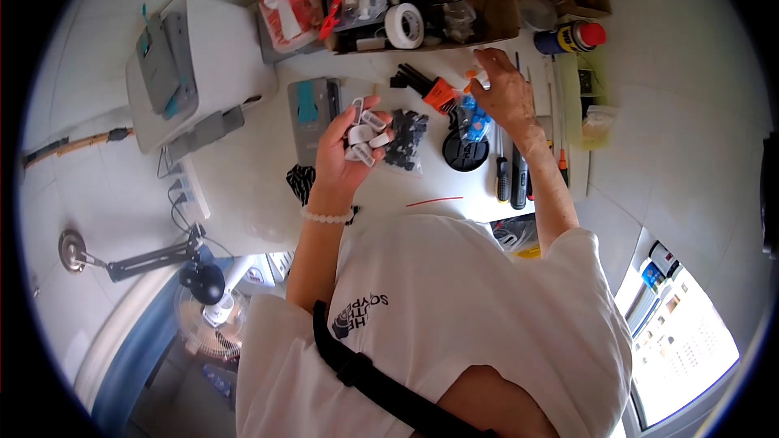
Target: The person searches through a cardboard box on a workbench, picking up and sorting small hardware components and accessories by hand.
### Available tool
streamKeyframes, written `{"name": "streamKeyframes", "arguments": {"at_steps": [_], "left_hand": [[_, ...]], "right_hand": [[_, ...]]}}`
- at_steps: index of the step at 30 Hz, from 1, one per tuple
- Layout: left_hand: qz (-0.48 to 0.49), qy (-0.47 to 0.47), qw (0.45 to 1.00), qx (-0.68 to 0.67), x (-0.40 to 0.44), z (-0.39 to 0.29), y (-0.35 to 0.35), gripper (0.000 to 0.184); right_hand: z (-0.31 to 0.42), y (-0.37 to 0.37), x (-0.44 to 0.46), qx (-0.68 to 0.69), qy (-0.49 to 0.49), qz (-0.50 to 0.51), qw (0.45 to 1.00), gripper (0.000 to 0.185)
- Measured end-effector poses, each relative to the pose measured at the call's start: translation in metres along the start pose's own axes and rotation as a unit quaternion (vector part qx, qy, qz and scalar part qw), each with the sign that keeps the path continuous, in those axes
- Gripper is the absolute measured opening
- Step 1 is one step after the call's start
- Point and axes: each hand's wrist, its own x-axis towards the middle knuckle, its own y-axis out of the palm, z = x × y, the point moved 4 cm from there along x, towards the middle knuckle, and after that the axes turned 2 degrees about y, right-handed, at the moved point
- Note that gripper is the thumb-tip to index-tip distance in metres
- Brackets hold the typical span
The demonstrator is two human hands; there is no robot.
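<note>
My left hand (334, 148) is palm up with its fingers curled around several small white plastic pieces (362, 136). Beside it on the table lies a clear bag of small black parts (406, 139). My right hand (506, 96) reaches toward the back of the table, fingers bent down around something small, white and orange, partly hidden by them. Just below those fingers is a clear bag with blue items (474, 123). A round black lid (466, 151) and an orange holder of black hex keys (439, 94) lie close by.
A cardboard box (479, 32) of tools and a white tape roll (404, 26) stands at the back. Screwdrivers (502, 178) lie at right, near a spray can (570, 37). A grey case (307, 118) lies left, and a lamp arm (154, 258) juts out.
</note>
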Motion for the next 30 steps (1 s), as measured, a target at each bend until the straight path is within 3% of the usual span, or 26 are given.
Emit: {"name": "streamKeyframes", "arguments": {"at_steps": [7, 11, 14, 22, 30], "left_hand": [[-0.013, 0.001, 1.0, 0.001, 0.002, 0.001, -0.006, 0.037], [-0.03, -0.001, 0.999, -0.012, 0.002, 0.005, -0.009, 0.034], [-0.037, -0.014, 0.999, -0.026, 0.001, 0.007, -0.01, 0.033], [-0.023, -0.027, 0.999, -0.019, 0.003, 0.012, -0.019, 0.034], [-0.037, -0.017, 0.999, -0.025, 0.005, 0.009, -0.014, 0.033]], "right_hand": [[0.011, 0.007, -0.002, -0.044, -0.015, 0.013, 0.999, 0.048], [0.005, 0.019, -0.002, -0.048, -0.02, 0.012, 0.999, 0.034], [-0.005, 0.021, 0.0, 0.042, -0.034, -0.026, 0.998, 0.016], [-0.011, 0.015, 0.003, 0.116, -0.019, -0.034, 0.992, 0.014], [-0.01, 0.027, 0.008, 0.038, -0.037, -0.057, 0.997, 0.012]]}}
